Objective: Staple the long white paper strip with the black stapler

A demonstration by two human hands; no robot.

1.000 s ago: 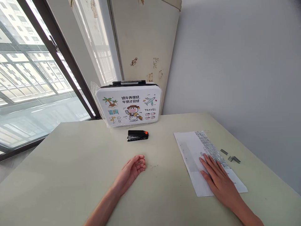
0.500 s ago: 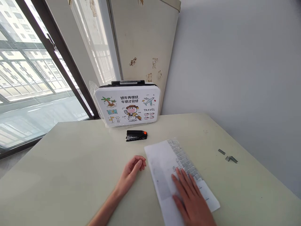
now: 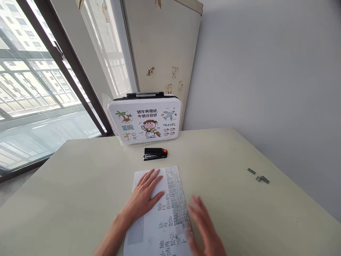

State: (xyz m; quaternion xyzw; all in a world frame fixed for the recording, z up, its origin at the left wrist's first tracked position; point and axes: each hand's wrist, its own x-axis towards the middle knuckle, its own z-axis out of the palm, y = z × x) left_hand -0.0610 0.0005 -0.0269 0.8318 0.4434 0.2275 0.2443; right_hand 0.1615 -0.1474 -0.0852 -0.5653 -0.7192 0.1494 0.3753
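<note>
Tbl (image 3: 66,192): L hand (image 3: 143,196) flat on paper (image 3: 157,224), R hand (image 3: 204,227) by edge.

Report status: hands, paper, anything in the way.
Left hand flat on paper, far left. Right hand blurred at right edge, contact unclear. Paper flat, silvery strip down right side. Stapler beyond far edge, apart.

White cartoon-printed case (image 3: 145,122) beside a window (image 3: 34,76)

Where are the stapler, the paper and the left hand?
Stapler (image 3: 155,154): head view, middle of its black body.
Paper (image 3: 151,224): head view, blank patch of its upper face.
Left hand (image 3: 142,196): head view, back of the hand.
</note>
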